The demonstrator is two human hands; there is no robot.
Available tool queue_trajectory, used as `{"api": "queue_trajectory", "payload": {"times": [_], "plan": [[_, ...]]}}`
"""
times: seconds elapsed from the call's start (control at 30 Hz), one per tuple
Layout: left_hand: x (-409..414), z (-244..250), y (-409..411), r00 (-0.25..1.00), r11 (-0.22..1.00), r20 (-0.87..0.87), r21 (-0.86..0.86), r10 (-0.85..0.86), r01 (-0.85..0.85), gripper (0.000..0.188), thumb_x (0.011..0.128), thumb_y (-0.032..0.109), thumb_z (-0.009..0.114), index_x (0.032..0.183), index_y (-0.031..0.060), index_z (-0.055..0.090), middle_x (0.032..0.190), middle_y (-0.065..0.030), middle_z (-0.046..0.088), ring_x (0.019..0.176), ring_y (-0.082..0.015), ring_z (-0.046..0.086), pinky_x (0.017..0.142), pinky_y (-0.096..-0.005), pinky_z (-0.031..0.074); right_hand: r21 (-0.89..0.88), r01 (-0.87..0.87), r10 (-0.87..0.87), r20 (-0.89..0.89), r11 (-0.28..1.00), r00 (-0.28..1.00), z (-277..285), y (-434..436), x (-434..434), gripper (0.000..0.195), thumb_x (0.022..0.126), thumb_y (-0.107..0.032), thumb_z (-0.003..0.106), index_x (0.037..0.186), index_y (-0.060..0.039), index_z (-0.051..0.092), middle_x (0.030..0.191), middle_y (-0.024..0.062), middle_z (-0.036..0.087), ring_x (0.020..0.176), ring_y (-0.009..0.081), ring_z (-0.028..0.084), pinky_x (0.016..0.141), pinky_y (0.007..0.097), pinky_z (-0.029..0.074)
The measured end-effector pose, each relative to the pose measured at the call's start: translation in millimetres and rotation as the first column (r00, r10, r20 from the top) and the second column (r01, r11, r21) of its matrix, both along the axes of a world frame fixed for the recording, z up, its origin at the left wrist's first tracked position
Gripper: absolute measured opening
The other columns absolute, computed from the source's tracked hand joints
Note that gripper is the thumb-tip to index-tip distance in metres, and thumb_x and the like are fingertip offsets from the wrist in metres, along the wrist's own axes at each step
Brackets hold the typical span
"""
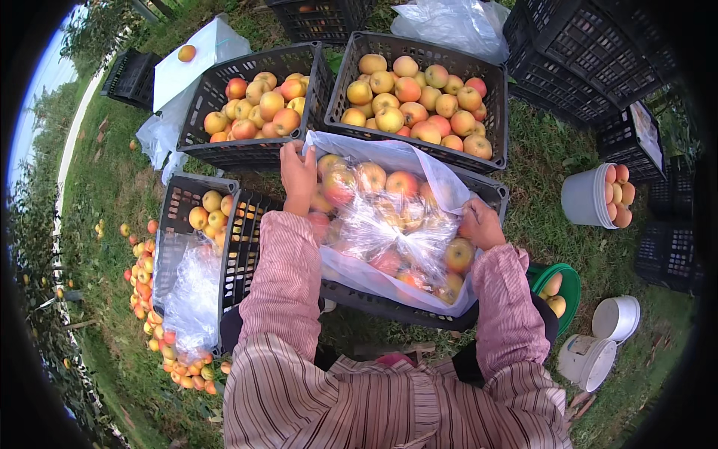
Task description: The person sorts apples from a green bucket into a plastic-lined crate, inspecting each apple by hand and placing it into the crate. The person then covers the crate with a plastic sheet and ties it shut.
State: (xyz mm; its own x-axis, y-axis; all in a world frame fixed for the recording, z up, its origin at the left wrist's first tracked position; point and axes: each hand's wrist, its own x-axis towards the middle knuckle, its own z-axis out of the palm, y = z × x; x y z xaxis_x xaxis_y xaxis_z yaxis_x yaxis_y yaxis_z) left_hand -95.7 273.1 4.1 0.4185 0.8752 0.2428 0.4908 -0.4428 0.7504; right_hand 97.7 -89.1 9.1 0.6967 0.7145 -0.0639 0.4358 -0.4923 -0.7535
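Note:
In front of me a black plastic crate (493,193) holds apples (401,184) in a clear plastic bag (392,238), whose mouth is gathered in a twist on top. A whitish plastic liner (370,147) surrounds the bagged apples inside the crate. My left hand (298,174) grips the liner's edge at the crate's far left corner. On the right side, my right hand (482,223) pinches the liner's edge between thumb and fingers, near a folded-over flap.
Two apple-filled black crates (255,145) (416,137) stand beyond. Another crate (227,185) at left holds apples and plastic film. Loose apples (143,278) lie on grass. Right: stacked crates (583,56), a white bucket (586,196) and a green bucket (575,292) with apples, and white buckets (586,359).

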Motion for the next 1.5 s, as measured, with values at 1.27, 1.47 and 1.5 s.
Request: {"api": "queue_trajectory", "payload": {"times": [1.27, 1.47, 1.5], "plan": [[-49, -81, 24, 0.916, 0.780, -0.212, -0.607, -0.340, 0.149, 0.037, 0.090, 0.019, 0.041, 0.107, -0.0099, 0.057, 0.104, -0.0281, 0.061, 0.099, -0.0394, 0.059, 0.086, -0.0398, 0.045, -0.559, 0.194, -0.153, 0.119, 0.806, 0.981, -40, 34, 4, 0.045, 0.086, -0.036, 0.055, 0.120, -0.0053, 0.056, 0.129, 0.0168, 0.048, 0.120, 0.0307, 0.047, 0.100, 0.0427, 0.037], [-49, -49, 1, 0.829, 0.921, -0.401, -0.165, -0.390, 0.354, 0.042, 0.092, 0.025, 0.045, 0.116, -0.0082, 0.054, 0.115, -0.0266, 0.057, 0.107, -0.0398, 0.054, 0.095, -0.0405, 0.041, -0.571, 0.028, 0.025, 0.084, 0.820, 0.996, -1, 24, 9, 0.038, 0.084, -0.031, 0.055, 0.116, -0.0112, 0.059, 0.124, 0.0124, 0.054, 0.115, 0.0305, 0.052, 0.098, 0.0415, 0.040], [-62, -36, -4, 0.843, 0.941, -0.441, -0.007, -0.307, 0.339, 0.042, 0.092, 0.025, 0.045, 0.117, -0.0077, 0.054, 0.117, -0.0263, 0.056, 0.108, -0.0395, 0.053, 0.095, -0.0407, 0.040, -0.476, 0.045, -0.010, 0.075, 0.878, 0.997, 27, 23, -2, 0.035, 0.085, -0.030, 0.054, 0.115, -0.0116, 0.060, 0.120, 0.0139, 0.056, 0.112, 0.0310, 0.054, 0.096, 0.0407, 0.042]]}}
